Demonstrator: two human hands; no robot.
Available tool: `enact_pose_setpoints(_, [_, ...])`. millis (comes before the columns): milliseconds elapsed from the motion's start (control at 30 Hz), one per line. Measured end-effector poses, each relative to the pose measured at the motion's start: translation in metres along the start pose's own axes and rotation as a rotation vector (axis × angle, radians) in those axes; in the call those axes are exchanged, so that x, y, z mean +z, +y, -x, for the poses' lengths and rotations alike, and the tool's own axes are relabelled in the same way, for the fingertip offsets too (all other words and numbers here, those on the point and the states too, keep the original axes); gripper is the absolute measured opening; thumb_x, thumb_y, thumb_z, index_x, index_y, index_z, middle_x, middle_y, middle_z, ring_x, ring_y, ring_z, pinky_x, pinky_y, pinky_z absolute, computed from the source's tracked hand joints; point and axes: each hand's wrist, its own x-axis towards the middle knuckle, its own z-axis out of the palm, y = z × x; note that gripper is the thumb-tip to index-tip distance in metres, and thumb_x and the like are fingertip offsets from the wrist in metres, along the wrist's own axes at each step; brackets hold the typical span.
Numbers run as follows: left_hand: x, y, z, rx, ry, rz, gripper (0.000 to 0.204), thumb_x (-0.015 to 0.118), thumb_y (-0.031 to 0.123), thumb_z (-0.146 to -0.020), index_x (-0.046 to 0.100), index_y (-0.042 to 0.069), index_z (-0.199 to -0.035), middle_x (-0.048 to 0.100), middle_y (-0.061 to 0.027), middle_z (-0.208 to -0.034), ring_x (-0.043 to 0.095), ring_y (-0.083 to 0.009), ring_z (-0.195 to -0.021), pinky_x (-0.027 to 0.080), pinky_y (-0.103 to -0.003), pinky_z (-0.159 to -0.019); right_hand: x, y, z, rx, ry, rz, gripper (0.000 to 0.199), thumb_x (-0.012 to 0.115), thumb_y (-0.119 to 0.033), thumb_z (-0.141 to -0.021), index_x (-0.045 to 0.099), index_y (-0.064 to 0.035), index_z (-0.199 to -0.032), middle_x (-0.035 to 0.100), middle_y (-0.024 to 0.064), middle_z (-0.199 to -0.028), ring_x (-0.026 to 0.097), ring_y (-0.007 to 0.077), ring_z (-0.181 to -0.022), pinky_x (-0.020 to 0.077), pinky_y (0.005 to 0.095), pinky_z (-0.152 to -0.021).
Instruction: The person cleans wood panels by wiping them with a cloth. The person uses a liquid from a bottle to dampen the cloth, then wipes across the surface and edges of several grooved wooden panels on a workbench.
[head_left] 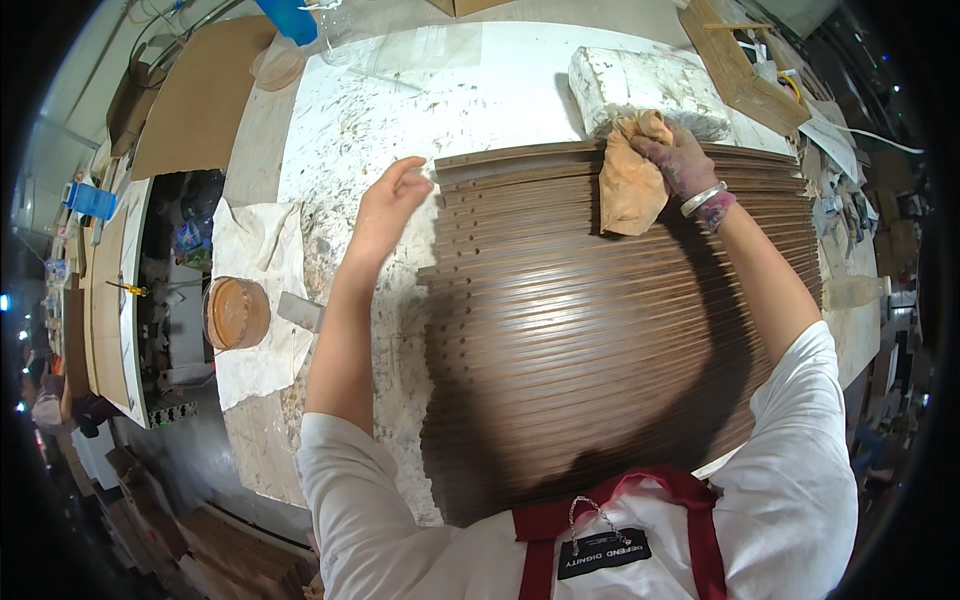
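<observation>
Dark brown wooden strips (560, 310) lie side by side in a wide row across the table before me, with small dark holes near their left ends. My right hand (682, 165), stained and with a bangle at the wrist, grips a crumpled orange-tan cloth (633, 185). The cloth hangs over the far strips. Beside the left end of the farthest strip is my left hand (393, 205), its fingers loosely bent and apart, holding nothing. Whether its fingertips touch the strip, I cannot tell.
A paint-smeared white block (645, 85) stands behind the strips. To the left, a round tub of brown paste (237, 313) and a flat scraper (299, 311) rest on a white cloth (262, 240). A clear bottle (853, 291) lies at right, and a wooden frame (745, 75) at far right.
</observation>
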Motion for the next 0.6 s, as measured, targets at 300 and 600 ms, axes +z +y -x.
enact_pose_setpoints(300, [0.020,0.009,-0.029,0.087,0.046,-0.241,0.026,0.065,0.021,-0.085,0.069,0.003,-0.104,0.068,-0.0118,-0.089,0.061,-0.0231,-0.078,0.047,-0.037,-0.074,0.074,-0.034,-0.023,-1.158,-0.356,1.060,0.020,0.069,-0.006,-0.071,0.061,-0.0123,-0.087,0.064,0.0052,-0.082,0.063,0.0236,-0.078,0.0533,0.0360,-0.071])
enact_pose_setpoints(600, [0.015,-0.003,-0.024,0.119,0.095,-0.205,0.022,0.063,0.018,-0.086,0.068,0.002,-0.101,0.066,-0.0099,-0.089,0.061,-0.0271,-0.092,0.047,-0.040,-0.080,0.135,-0.045,-0.024,-1.143,-0.458,1.048,0.022,0.066,-0.004,-0.074,0.062,-0.0165,-0.091,0.064,0.0013,-0.085,0.064,0.0201,-0.082,0.0540,0.0350,-0.069])
